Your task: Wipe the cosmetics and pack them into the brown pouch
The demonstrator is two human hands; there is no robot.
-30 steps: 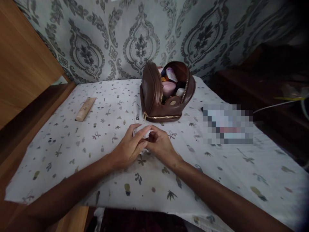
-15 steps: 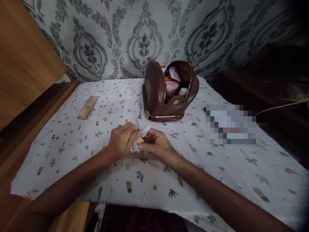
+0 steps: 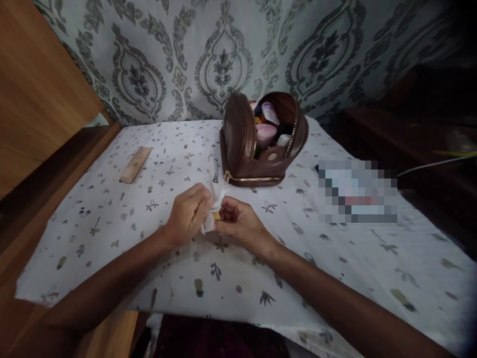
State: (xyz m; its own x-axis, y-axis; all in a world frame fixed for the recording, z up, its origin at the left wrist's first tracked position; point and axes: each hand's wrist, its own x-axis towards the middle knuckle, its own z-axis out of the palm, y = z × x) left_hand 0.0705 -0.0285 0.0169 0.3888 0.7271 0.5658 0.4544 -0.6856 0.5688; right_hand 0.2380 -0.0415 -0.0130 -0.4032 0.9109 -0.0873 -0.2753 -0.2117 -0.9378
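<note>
My left hand (image 3: 190,214) is closed around a crumpled white tissue (image 3: 208,223), low over the middle of the table. Wrapped partly in the tissue is a small yellow-gold object (image 3: 216,216); its kind is not clear because fingers and tissue cover most of it. My right hand (image 3: 242,221) pinches the right end of that object between thumb and fingers. Just beyond the hands stands a brown makeup bag (image 3: 238,144), unzipped at the top, with a pink item (image 3: 266,133) and several other cosmetics inside.
A beige squeeze tube (image 3: 136,165) lies at the left on the patterned white tablecloth (image 3: 122,258). On the right sits a flat, pixelated object (image 3: 357,191) with a white cable (image 3: 432,164) near it. A wooden cabinet (image 3: 44,89) borders the left side, and a patterned curtain (image 3: 223,54) hangs behind.
My hands have shifted slightly, and the tissue and gold object have turned a little between them. The bag and the tube stay in place.
</note>
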